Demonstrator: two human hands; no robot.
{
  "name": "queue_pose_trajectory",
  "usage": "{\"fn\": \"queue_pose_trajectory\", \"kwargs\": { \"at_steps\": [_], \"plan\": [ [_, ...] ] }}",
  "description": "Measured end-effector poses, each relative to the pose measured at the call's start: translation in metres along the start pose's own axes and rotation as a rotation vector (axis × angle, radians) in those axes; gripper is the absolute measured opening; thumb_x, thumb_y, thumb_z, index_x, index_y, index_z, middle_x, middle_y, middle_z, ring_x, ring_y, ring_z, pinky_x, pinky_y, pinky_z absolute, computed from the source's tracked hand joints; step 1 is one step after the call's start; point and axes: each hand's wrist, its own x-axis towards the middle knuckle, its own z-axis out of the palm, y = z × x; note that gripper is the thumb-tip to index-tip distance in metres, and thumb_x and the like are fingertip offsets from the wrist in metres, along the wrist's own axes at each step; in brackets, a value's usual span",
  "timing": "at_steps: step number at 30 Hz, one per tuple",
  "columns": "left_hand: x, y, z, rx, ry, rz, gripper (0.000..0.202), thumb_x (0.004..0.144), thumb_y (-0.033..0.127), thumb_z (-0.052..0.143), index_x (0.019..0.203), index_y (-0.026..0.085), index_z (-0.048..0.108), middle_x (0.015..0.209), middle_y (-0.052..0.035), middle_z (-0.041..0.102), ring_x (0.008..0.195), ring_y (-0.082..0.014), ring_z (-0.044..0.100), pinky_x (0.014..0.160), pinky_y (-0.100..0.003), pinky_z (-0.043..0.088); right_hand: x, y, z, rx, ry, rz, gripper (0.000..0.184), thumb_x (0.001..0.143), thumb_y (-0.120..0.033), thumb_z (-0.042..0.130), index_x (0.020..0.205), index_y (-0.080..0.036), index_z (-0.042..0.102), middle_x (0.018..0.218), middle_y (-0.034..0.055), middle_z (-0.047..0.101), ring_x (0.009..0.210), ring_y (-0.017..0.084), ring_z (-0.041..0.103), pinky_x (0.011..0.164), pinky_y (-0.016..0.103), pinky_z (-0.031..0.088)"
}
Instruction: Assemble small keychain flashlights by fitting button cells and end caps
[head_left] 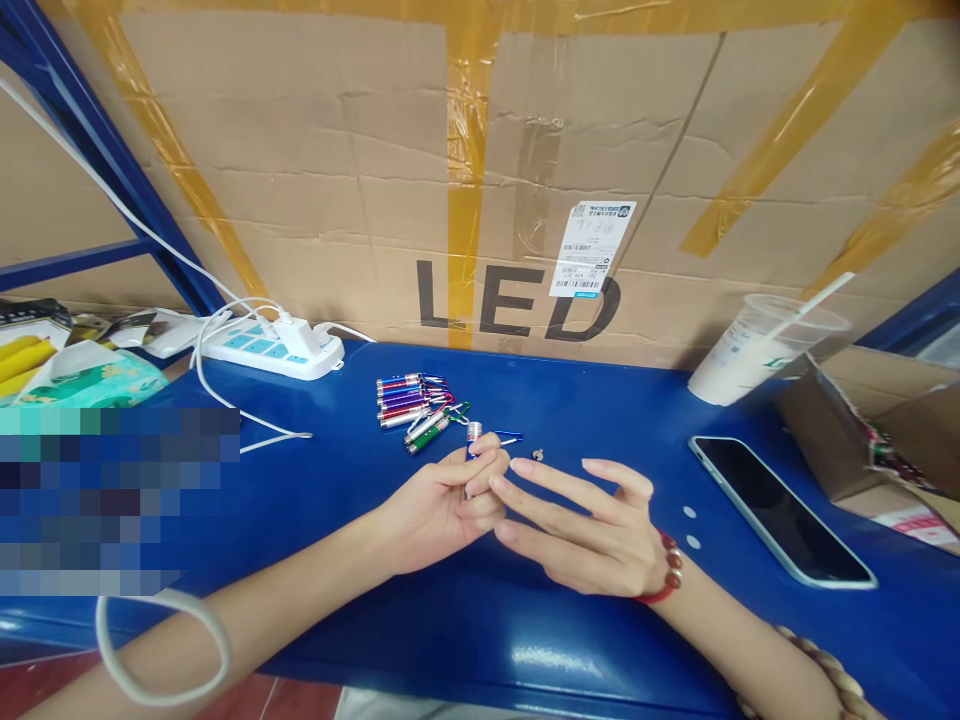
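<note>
My left hand [442,505] is closed around a small blue keychain flashlight [474,433], whose silver end pokes up above the fingers. Its blue carabiner clip [510,437] sticks out to the right. Beside it, my right hand [600,525] has its fingers stretched and spread, the tips at or against the left fingers; nothing shows in it. Just beyond the hands lies a row of similar flashlights [401,400] in red, blue, purple and silver, with a green one [427,436] nearest. A tiny metal part [538,455] rests on the blue table [360,610].
A phone [780,510] and two small pale discs [691,527] lie right of my hands. A cup with a straw [739,350] and an open carton [840,430] stand farther right. Back left is a power strip [274,350] with cables; a large cardboard box [337,200] rises behind.
</note>
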Motion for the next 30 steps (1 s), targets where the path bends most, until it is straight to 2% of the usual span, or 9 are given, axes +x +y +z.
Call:
{"fn": "queue_pose_trajectory", "kwargs": {
  "at_steps": [4, 7, 9, 13, 18, 21, 24, 27, 30],
  "plan": [
    [-0.001, 0.000, 0.004, 0.017, -0.045, -0.024, 0.019, 0.084, 0.010, 0.050, 0.068, 0.016, 0.041, 0.051, 0.0072, 0.028, 0.040, -0.0057, 0.017, 0.043, -0.015, 0.026, 0.000, 0.001, -0.003, 0.011, 0.094, 0.192, 0.015, 0.086, -0.013, 0.049, 0.092, -0.025, 0.058, 0.092, -0.0021, 0.073, 0.094, 0.012, 0.065, 0.093, 0.034, 0.034],
    [-0.002, 0.000, 0.005, 0.027, -0.036, -0.036, 0.020, 0.083, 0.010, 0.051, 0.068, 0.017, 0.040, 0.051, 0.0072, 0.025, 0.040, -0.0066, 0.015, 0.043, -0.017, 0.025, -0.001, 0.003, -0.004, -0.019, 0.205, 0.349, 0.018, 0.077, -0.012, 0.064, 0.085, -0.026, 0.056, 0.073, -0.0058, 0.073, 0.075, 0.014, 0.069, 0.079, 0.034, 0.039],
    [-0.003, 0.000, 0.006, 0.027, -0.028, -0.040, 0.020, 0.082, 0.010, 0.051, 0.068, 0.018, 0.039, 0.051, 0.0071, 0.024, 0.040, -0.0068, 0.014, 0.043, -0.017, 0.024, -0.002, 0.003, -0.004, -0.022, 0.213, 0.392, 0.025, 0.073, -0.012, 0.070, 0.088, -0.028, 0.058, 0.065, -0.0075, 0.071, 0.067, 0.014, 0.068, 0.074, 0.033, 0.039],
    [-0.004, 0.001, 0.008, 0.022, -0.024, -0.047, 0.020, 0.082, 0.011, 0.053, 0.068, 0.018, 0.039, 0.051, 0.0071, 0.023, 0.041, -0.0071, 0.013, 0.044, -0.018, 0.024, -0.003, 0.003, -0.003, 0.019, 0.124, 0.385, 0.030, 0.072, -0.011, 0.071, 0.094, -0.027, 0.060, 0.065, -0.0068, 0.069, 0.063, 0.012, 0.065, 0.073, 0.031, 0.039],
    [-0.004, 0.000, 0.007, 0.045, -0.040, -0.052, 0.019, 0.082, 0.012, 0.054, 0.069, 0.017, 0.041, 0.051, 0.0068, 0.028, 0.041, -0.0066, 0.017, 0.045, -0.018, 0.025, 0.000, 0.001, -0.002, 0.041, 0.043, 0.307, 0.010, 0.085, -0.025, 0.058, 0.094, -0.023, 0.063, 0.066, -0.0026, 0.066, 0.068, 0.011, 0.062, 0.073, 0.032, 0.038],
    [-0.003, -0.002, 0.005, 0.066, -0.016, -0.069, 0.019, 0.082, 0.013, 0.054, 0.070, 0.017, 0.041, 0.054, 0.0064, 0.031, 0.041, -0.0056, 0.021, 0.046, -0.017, 0.026, 0.002, 0.000, -0.002, 0.029, -0.033, 0.209, 0.020, 0.089, -0.034, 0.049, 0.094, -0.024, 0.067, 0.071, 0.0000, 0.065, 0.073, 0.013, 0.060, 0.073, 0.031, 0.040],
    [-0.001, 0.000, 0.004, 0.078, 0.039, -0.037, 0.020, 0.081, 0.013, 0.056, 0.070, 0.016, 0.039, 0.056, 0.0068, 0.031, 0.042, -0.0043, 0.023, 0.046, -0.017, 0.026, 0.001, 0.002, -0.004, 0.027, -0.038, 0.170, 0.021, 0.088, -0.036, 0.052, 0.088, -0.025, 0.070, 0.071, 0.0006, 0.063, 0.073, 0.013, 0.058, 0.073, 0.031, 0.041],
    [0.002, 0.005, 0.003, 0.164, 0.100, 0.032, 0.022, 0.079, 0.011, 0.057, 0.072, 0.018, 0.037, 0.057, 0.0080, 0.028, 0.042, -0.0037, 0.022, 0.045, -0.017, 0.023, -0.003, 0.010, -0.005, -0.014, 0.019, 0.241, 0.013, 0.084, -0.031, 0.058, 0.082, -0.025, 0.070, 0.068, 0.0001, 0.061, 0.069, 0.012, 0.057, 0.070, 0.031, 0.040],
    [0.006, 0.009, 0.000, 0.367, 0.212, 0.117, 0.034, 0.069, 0.000, 0.060, 0.071, 0.019, 0.032, 0.056, 0.0098, 0.026, 0.040, -0.0024, 0.020, 0.044, -0.017, 0.020, -0.011, 0.023, -0.001, -0.083, 0.026, 0.403, 0.008, 0.080, -0.027, 0.064, 0.086, -0.023, 0.068, 0.072, 0.0004, 0.063, 0.067, 0.012, 0.057, 0.068, 0.030, 0.040]
  ]
}}
